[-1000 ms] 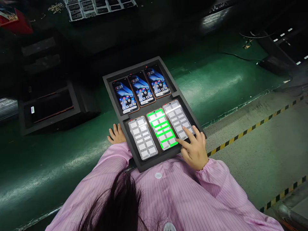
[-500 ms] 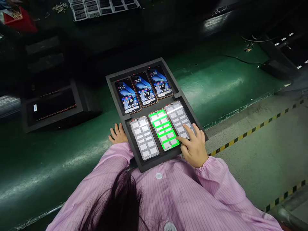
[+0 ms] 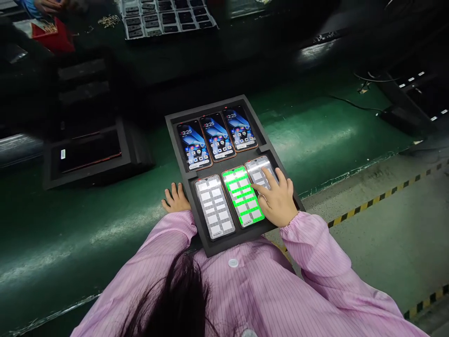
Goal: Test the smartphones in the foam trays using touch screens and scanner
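A black foam tray [image 3: 175, 122] lies on the green belt in front of me with two rows of three phones. The far row shows home screens [image 3: 216, 136]. In the near row, the left phone [image 3: 214, 206] and the right phone [image 3: 257, 168] show a grey-white grid, and the middle phone [image 3: 242, 195] shows green bars. My right hand [image 3: 278, 200] rests on the right phone with fingers spread, the index finger stretched up its screen. My left hand [image 3: 175, 199] lies flat on the belt against the tray's left edge, fingers apart.
A second black tray [image 3: 91, 154] with a dark phone sits left on the green belt [image 3: 315, 126]. A parts tray [image 3: 164, 16] and a red box [image 3: 56, 35] lie at the back. A grey ledge with yellow-black tape [image 3: 382, 192] runs right. Cables lie at the far right.
My right hand has slid up the right-hand phone, from its lower edge toward mid-screen. The left hand has stayed at the tray's edge. The view has shifted slightly.
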`<action>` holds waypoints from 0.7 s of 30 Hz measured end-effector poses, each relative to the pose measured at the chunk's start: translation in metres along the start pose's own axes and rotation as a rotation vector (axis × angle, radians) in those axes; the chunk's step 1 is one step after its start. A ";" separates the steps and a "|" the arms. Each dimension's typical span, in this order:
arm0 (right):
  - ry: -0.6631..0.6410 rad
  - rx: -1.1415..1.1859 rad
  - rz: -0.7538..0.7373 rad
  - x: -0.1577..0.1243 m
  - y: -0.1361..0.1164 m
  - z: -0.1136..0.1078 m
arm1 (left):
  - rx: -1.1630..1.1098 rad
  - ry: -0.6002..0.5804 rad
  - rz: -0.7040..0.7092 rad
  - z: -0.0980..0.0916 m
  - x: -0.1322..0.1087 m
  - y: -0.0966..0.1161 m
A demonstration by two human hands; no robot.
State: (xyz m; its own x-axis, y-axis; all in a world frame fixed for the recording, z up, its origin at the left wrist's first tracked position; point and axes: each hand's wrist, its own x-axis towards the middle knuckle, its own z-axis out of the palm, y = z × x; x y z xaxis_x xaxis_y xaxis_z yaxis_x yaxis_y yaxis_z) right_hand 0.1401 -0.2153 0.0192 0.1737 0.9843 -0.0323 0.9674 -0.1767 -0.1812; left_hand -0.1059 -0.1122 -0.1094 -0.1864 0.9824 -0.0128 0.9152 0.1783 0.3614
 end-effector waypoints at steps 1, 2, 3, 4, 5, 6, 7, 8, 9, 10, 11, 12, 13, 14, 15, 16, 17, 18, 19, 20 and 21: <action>-0.002 -0.013 -0.004 0.004 0.000 0.000 | -0.003 0.003 -0.012 0.001 0.000 0.000; -0.005 -0.026 -0.006 0.009 -0.001 -0.001 | -0.006 0.004 -0.026 0.001 0.001 0.000; -0.007 -0.039 -0.009 0.013 -0.001 -0.001 | -0.008 0.003 -0.038 0.002 0.001 0.000; -0.008 -0.050 -0.012 0.018 -0.002 -0.001 | -0.010 -0.002 -0.046 0.002 0.002 0.000; -0.006 -0.059 -0.015 0.022 -0.002 0.000 | -0.011 -0.011 -0.049 0.002 0.002 0.000; -0.003 -0.064 -0.017 0.027 -0.003 0.000 | -0.011 -0.023 -0.053 0.002 0.002 0.000; 0.003 -0.066 -0.018 0.031 -0.003 0.000 | -0.008 -0.037 -0.057 0.001 0.001 0.001; 0.009 -0.064 -0.022 0.034 -0.003 0.001 | -0.003 -0.046 -0.057 0.000 0.001 0.001; 0.014 -0.062 -0.027 0.038 -0.004 0.001 | 0.004 -0.051 -0.048 -0.001 -0.001 0.002; 0.016 -0.061 -0.031 0.041 -0.005 0.001 | 0.013 -0.050 -0.031 -0.003 -0.002 0.003; 0.016 -0.061 -0.036 0.044 -0.006 0.002 | 0.021 -0.046 -0.010 -0.005 -0.004 0.004; 0.013 -0.060 -0.042 0.046 -0.008 0.002 | 0.028 -0.043 0.009 -0.007 -0.005 0.005; 0.008 -0.060 -0.048 0.048 -0.010 0.002 | 0.035 -0.044 0.021 -0.008 -0.007 0.006; 0.002 -0.057 -0.055 0.050 -0.012 0.002 | 0.041 -0.047 0.025 -0.010 -0.008 0.008; -0.003 -0.051 -0.062 0.051 -0.015 0.002 | 0.047 -0.049 0.023 -0.012 -0.010 0.008; -0.008 -0.043 -0.074 0.052 -0.019 0.002 | 0.053 -0.050 0.023 -0.013 -0.011 0.009; -0.015 -0.034 -0.089 0.053 -0.022 0.003 | 0.057 -0.049 0.027 -0.014 -0.011 0.010; -0.023 -0.025 -0.106 0.054 -0.026 0.003 | 0.060 -0.049 0.034 -0.015 -0.012 0.010; -0.031 -0.018 -0.123 0.054 -0.029 0.004 | 0.062 -0.050 0.041 -0.015 -0.012 0.010; -0.041 -0.012 -0.139 0.055 -0.032 0.005 | 0.064 -0.052 0.044 -0.015 -0.012 0.010; -0.052 -0.007 -0.154 0.055 -0.035 0.005 | 0.064 -0.056 0.044 -0.015 -0.012 0.010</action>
State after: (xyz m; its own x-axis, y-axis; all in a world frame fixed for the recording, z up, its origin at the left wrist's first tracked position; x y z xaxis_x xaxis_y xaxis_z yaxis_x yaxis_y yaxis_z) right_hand 0.1145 -0.1551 0.0186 0.0135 0.9984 -0.0555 0.9832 -0.0233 -0.1810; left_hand -0.1001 -0.1233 -0.0913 -0.1264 0.9907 -0.0508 0.9435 0.1359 0.3022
